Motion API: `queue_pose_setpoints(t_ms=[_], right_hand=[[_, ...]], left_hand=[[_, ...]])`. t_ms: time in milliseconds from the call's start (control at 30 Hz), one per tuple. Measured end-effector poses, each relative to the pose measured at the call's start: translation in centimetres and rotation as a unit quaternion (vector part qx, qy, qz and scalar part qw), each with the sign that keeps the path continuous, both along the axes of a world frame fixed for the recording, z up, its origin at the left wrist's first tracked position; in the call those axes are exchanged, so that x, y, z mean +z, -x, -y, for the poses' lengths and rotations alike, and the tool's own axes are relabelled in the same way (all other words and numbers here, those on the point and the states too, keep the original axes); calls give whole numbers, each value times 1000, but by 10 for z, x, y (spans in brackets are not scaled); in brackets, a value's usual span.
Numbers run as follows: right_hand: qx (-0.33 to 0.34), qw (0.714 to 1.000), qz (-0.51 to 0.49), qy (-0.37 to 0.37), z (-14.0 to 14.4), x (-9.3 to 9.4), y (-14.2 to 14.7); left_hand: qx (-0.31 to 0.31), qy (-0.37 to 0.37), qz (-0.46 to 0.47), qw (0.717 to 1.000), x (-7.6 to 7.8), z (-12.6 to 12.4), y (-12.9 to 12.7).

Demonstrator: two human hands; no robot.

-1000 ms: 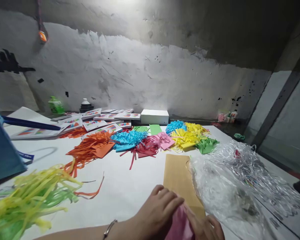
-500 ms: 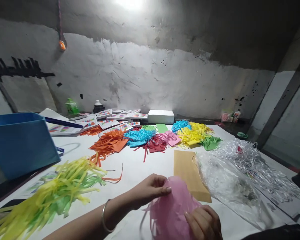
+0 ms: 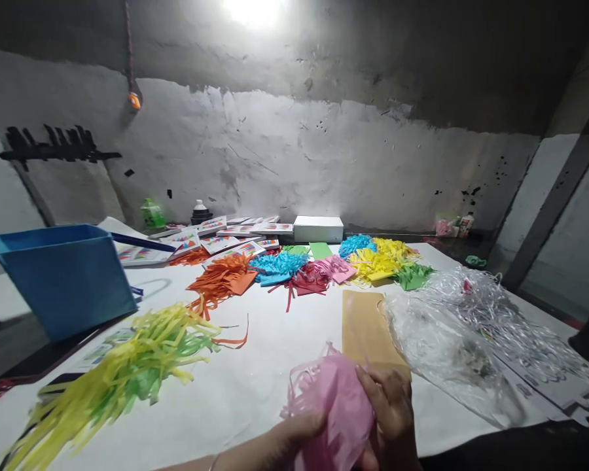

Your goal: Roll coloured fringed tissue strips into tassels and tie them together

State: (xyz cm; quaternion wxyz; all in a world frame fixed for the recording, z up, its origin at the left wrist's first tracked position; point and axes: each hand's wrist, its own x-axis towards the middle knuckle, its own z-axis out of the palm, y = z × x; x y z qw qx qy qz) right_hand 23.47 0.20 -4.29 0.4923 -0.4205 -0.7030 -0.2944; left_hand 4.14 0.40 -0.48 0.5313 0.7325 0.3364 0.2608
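A soft pink tissue-paper bundle with a fringed end (image 3: 346,409) lies between the two hands, low over the white sheet covering the table (image 3: 255,373). The left hand (image 3: 287,441) grips its near left side, thumb laid across the paper, the other fingers hidden. The right hand (image 3: 392,409) holds its right edge, fingers curled against it. The loose fringe spills out leftward, beyond the left thumb. Just past the right hand lies a flat brown paper rectangle (image 3: 370,327), beside a crumpled clear plastic bag (image 3: 427,347).
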Motion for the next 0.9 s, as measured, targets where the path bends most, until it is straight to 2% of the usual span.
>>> queue_pose_setpoints(t_ms=[67, 100, 167, 200, 233, 300, 367, 400, 467, 533, 600, 667, 733, 800, 833, 900], right_hand=[[-27, 1000, 2, 1, -4, 2, -13], [-41, 999, 3, 1, -5, 5, -23], [-61, 998, 14, 6, -3, 15, -48], [-79, 997, 20, 7, 1, 23, -61], [-101, 994, 30, 5, 6, 30, -74], [-151, 987, 61, -6, 17, 40, -93], [-179, 979, 99, -10, 25, 40, -96], [-175, 978, 117, -3, 27, 33, -90], [-136, 979, 147, 27, 24, 11, -68], [-75, 983, 155, 63, 15, -19, -35], [-14, 988, 124, 92, 5, -46, 0], [19, 989, 96, 113, -1, -65, 28], [30, 986, 86, 139, -3, -73, 44], [32, 982, 85, 167, -2, -73, 50], [34, 979, 97, 179, -1, -71, 50], [41, 970, 140, 193, 1, -64, 45]], left_hand=[[-7, 104, 11, 994, -9, 5, -10], [-29, 215, 58, 975, -12, 4, -15], [-86, 403, 169, 895, -14, -4, -24], [-107, 460, 203, 858, -13, -11, -27], [-121, 481, 214, 842, -10, -19, -29], [-138, 468, 198, 850, -3, -35, -25], [-134, 424, 173, 879, 6, -52, -12], [-125, 401, 158, 894, 9, -60, -1], [-91, 356, 104, 924, 14, -76, 28], [-45, 308, 8, 950, 17, -91, 65], [-2, 248, -101, 964, 19, -104, 104], [58, 137, -180, 972, 18, -110, 138], [134, -46, -214, 967, 14, -107, 159], [161, -240, -211, 934, 7, -93, 159], [138, -314, -203, 917, 2, -83, 152], [32, -397, -189, 898, -10, -61, 129]])
